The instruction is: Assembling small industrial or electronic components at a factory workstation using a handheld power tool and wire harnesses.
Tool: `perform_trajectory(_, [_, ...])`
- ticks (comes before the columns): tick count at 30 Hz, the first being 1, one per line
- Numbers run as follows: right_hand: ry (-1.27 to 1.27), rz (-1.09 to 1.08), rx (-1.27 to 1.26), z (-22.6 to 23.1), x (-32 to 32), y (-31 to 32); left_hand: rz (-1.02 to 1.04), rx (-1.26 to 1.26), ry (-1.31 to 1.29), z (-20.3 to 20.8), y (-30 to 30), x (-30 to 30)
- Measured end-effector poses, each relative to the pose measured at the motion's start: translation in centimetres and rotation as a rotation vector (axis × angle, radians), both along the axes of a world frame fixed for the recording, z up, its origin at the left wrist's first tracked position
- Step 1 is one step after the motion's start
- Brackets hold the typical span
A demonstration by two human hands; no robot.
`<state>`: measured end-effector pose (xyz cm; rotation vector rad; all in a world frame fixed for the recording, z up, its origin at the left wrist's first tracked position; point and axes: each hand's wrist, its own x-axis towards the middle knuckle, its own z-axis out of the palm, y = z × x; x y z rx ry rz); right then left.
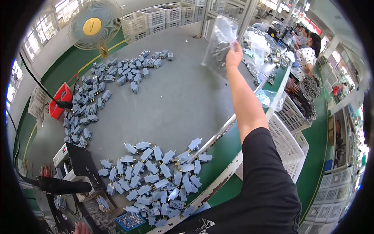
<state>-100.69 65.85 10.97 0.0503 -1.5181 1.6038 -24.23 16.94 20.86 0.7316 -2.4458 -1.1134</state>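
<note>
My right arm reaches out to the far right, and my right hand (233, 57) is closed on the top edge of a clear plastic bag (216, 41). Small dark pieces show inside the bag, too blurred to name. It hangs over the far right of the grey table (163, 105). Only a bit of my left hand (81, 229) shows at the lower left edge, near a dark fixture (102, 208); its grip is hidden. A large heap of blue-grey box-shaped parts with metal pins (156, 177) lies close in front of me.
More such parts (87, 95) curve along the table's far left. A red bin (61, 100), a fan (93, 26) and a black-handled tool (64, 185) stand left. A blue tray (130, 220) holds small metal pieces. White crates (286, 144) and a seated person (307, 54) are right.
</note>
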Motion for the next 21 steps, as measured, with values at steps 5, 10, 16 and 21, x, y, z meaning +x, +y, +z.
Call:
perform_trajectory(5, [-0.426,-0.505,0.456,2.2,-1.5,2.6,0.022,0.104,-0.004,-1.1,0.0,0.3])
perform_trajectory(10, [-0.619,-0.079,0.451,-3.8,-2.6,7.0,0.093,0.145,-0.031,-1.5,1.2,0.8])
perform_trajectory(16, [-0.564,-0.1,0.309,-6.9,-1.4,8.7,-0.018,0.244,0.017,-3.0,0.5,-0.2])
perform_trajectory(21, [-0.38,-0.156,0.576,-5.5,2.6,5.6,0.031,0.23,0.022,-2.6,0.7,1.7])
